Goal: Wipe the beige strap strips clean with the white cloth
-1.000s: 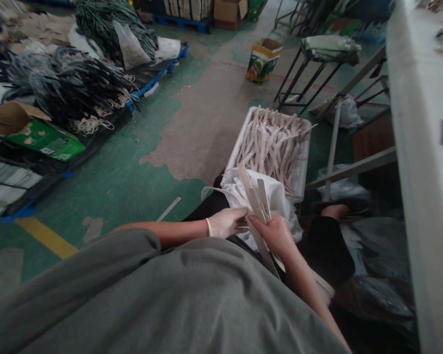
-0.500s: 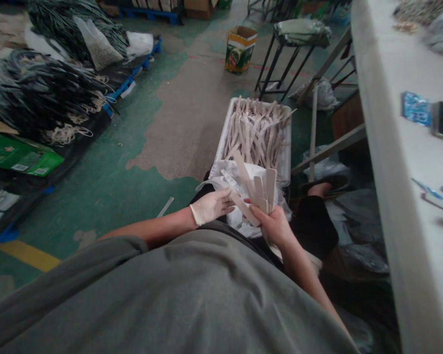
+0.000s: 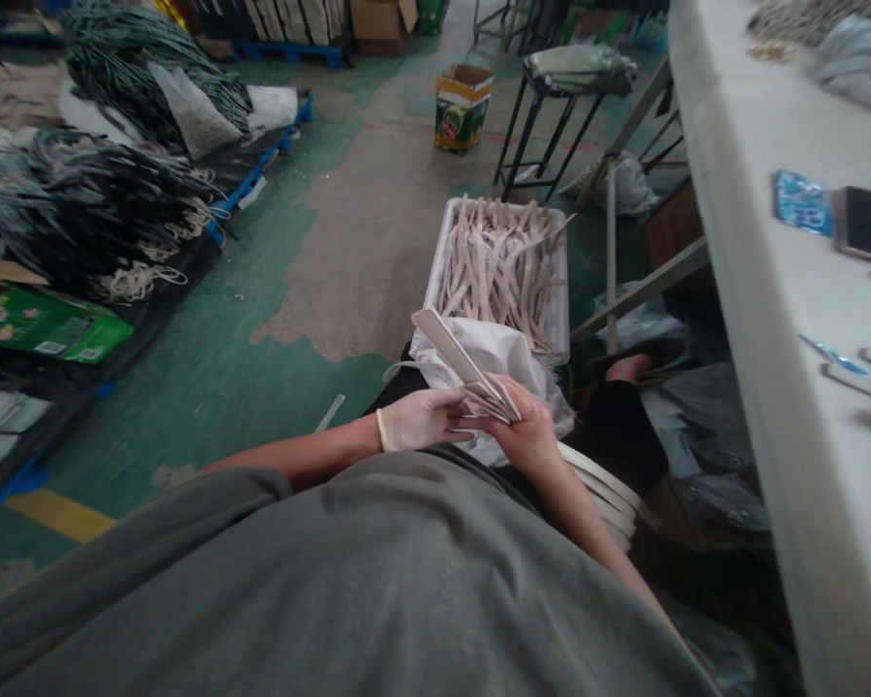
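Note:
Over my lap, my right hand (image 3: 526,426) is closed round a bundle of pale flat strips (image 3: 454,350) that points up and to the left. My left hand (image 3: 422,418), in a whitish glove, touches the lower left side of the bundle, its fingers against the strips. Beneath the strips a white plastic bag (image 3: 504,339) lies across my lap. Just beyond it, a white tray (image 3: 435,261) holds many long pale strips (image 3: 497,257). More pale strips (image 3: 610,499) curve beside my right forearm.
On the right stands a white table (image 3: 762,319) bearing a blue packet (image 3: 802,201), a phone (image 3: 869,225) and tools. A stool (image 3: 541,126) and a printed box (image 3: 463,108) stand ahead. Bundles of dark cords (image 3: 87,203) lie on the left.
The strips, fanned out before, are now gathered in a tighter bundle tilted to the left. My left hand has moved slightly right, against them. More curved strips show beside my right forearm.

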The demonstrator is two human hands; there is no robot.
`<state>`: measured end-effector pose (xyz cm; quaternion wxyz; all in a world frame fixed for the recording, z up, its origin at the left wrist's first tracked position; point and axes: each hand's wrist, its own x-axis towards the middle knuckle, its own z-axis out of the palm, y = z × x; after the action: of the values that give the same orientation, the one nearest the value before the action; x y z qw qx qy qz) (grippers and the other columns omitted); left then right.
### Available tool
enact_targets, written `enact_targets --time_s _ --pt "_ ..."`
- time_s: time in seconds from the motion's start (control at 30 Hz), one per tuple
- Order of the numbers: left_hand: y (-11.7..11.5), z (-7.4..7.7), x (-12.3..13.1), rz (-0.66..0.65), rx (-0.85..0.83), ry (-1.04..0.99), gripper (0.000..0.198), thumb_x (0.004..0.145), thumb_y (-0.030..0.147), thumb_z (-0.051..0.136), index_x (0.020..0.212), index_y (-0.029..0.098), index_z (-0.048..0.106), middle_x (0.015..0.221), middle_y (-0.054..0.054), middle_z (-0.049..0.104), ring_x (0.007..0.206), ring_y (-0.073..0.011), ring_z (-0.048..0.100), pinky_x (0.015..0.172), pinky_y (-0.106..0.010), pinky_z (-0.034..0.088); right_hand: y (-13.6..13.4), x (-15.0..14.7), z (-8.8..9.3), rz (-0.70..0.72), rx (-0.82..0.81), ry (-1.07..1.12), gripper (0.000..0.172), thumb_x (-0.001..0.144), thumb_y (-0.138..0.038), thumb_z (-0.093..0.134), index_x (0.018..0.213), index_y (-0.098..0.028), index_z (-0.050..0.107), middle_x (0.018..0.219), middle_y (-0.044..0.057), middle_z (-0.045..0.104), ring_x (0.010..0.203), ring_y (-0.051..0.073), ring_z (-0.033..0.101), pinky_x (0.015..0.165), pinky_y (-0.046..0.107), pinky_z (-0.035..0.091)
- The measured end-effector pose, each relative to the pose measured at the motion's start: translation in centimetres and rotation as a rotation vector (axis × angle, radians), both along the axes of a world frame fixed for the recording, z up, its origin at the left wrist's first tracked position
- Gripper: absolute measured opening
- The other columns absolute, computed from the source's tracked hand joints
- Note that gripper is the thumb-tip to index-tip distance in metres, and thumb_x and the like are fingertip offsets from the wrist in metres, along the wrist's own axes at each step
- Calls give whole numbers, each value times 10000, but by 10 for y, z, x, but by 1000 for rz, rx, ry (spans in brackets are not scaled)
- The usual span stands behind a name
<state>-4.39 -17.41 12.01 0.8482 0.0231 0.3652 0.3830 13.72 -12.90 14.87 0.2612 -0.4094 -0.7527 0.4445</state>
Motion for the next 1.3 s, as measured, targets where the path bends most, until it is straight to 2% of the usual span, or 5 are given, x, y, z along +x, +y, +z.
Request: enact_targets --time_s 0.23,0.5,0.73,1.03,1.3 --pt "-4 -21 0 -179 -32 -159 345 916 401 573 1073 120 697 1115 -164 725 1050 -264 687 917 -380 502 -8 11 5 -136 -183 -45 297 817 -471 646 832 -191 744 627 17 661 509 156 571 543 273 474" --pt "32 -45 -61 449 -209 -21 444 1017 434 440 1182 67 626 904 -140 733 819 -220 723 774 -325 581 -21 37 29 -149 -434 99 309 719 -475 728 723 -166 735 634 52 674 418 111 469 417 254 411" --pt "93 -19 -130 1013 -136 181 339 1060 258 337 1273 150 577 688 -18 646 554 -114 627 552 -201 517 -28 66 32 -113 -575 205 453 694 -605 781 703 -153 751 603 67 636 398 100 426 376 247 336" --pt "61 -14 -24 171 375 337 267 927 304 644 1136 142 681 765 -60 691 602 -129 616 543 -207 443 24 39 13 -318 -576 529 603 744 -519 757 1200 -126 731 517 -55 455 475 95 357 472 234 290" --pt "31 -31 3 -357 572 433 540 835 568 718 1150 129 714 862 -105 730 681 -155 651 630 -235 461 54 45 14 -366 -502 606 508 682 -517 787 1016 -135 776 479 -68 444 466 99 379 516 252 368"
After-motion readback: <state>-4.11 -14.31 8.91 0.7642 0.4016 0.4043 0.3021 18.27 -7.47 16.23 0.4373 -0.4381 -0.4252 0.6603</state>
